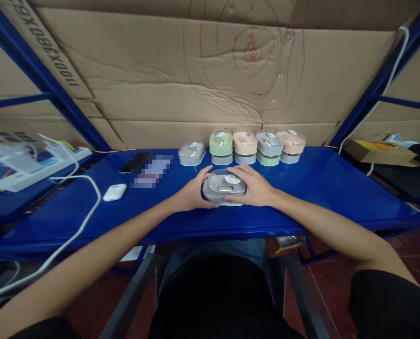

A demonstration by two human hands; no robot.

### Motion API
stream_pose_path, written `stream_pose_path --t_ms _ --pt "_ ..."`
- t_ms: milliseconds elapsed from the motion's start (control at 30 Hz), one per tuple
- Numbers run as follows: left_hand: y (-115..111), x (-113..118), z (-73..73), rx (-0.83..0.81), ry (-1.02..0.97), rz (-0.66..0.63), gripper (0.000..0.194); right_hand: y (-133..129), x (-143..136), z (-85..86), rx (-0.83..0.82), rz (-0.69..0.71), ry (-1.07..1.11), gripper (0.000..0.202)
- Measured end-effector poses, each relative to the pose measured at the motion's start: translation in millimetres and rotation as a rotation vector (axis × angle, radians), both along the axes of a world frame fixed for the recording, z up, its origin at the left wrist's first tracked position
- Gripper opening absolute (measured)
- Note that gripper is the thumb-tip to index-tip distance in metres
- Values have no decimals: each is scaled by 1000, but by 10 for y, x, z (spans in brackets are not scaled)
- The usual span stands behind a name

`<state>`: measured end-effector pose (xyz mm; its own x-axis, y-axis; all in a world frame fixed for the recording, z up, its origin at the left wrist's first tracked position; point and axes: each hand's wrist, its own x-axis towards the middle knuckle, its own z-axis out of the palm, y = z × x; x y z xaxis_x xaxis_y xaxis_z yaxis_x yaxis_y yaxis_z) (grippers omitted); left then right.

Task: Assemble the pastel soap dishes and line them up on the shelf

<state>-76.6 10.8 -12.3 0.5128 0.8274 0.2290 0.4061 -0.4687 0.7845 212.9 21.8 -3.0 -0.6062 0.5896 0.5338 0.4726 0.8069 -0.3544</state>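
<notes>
A grey lidded box (217, 188), looking like a lunch box with a clear top and a round white label, is between my two hands near the front of the blue table. My left hand (194, 190) wraps round its left end, thumb at the near side. Round the right end curls my right hand (255, 186) in the same way. Behind stand similar boxes in a row: a single grey box (191, 155), then stacks of two topped by a green box (221, 143), a peach box (245, 142), a grey box (269, 144) and another peach box (292, 141).
On the blue table (323, 188) to the left lie a white earphone case (115, 192), a dark phone (135, 162) and a blurred-out item (153, 171). A white cable (86, 221) crosses the left side. Cardboard (153, 70) walls the back; an open carton (379, 153) sits right.
</notes>
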Motion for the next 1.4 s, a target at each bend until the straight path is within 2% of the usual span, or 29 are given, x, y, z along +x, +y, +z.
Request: stream_pose_path --t_ms 433,867,1133,1400 --pt "-2 253 -50 -10 -39 36 142 49 71 41 -6 -5 -83 96" --pt "-1 282 -8 59 45 15 135 -35 88 190 -82 -34 -202 92" --pt "2 276 62 68 104 28 130 -12 88 152 -88 -23 -211 99" --pt "82 242 13 148 121 19 119 5 85 106 -96 -21 -208 102"
